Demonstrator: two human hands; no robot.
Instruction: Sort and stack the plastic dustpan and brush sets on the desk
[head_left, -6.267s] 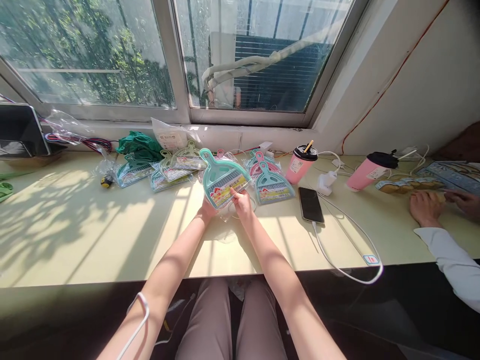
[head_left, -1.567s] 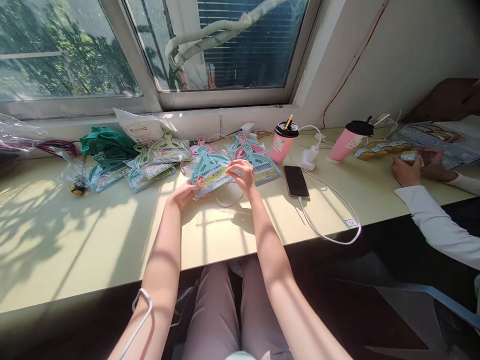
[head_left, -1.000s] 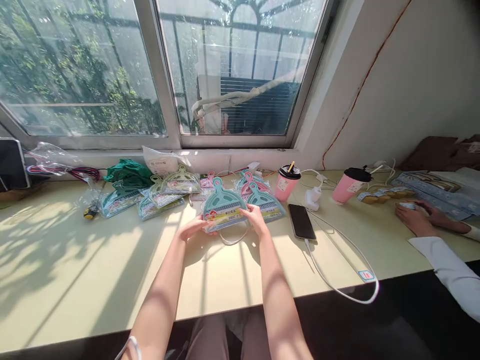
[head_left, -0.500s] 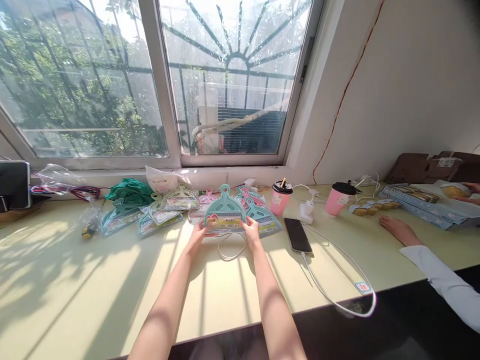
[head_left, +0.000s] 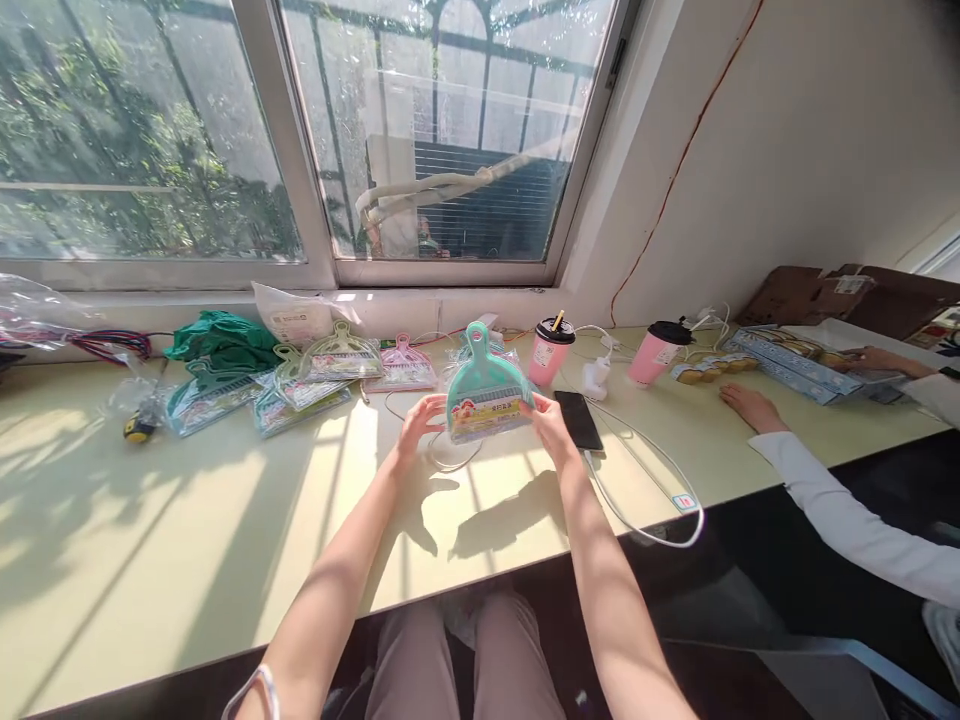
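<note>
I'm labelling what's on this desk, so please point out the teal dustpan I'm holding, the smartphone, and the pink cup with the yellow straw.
Teal dustpan (head_left: 477, 377), head view, on its pan above the label.
Smartphone (head_left: 577, 420), head view, on its dark screen.
Pink cup (head_left: 545, 373), head view, on its side below the lid.

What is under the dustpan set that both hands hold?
Below the dustpan set, part of a pale cable loop and shadows show on the table. The set hides whatever lies directly behind it.
</note>
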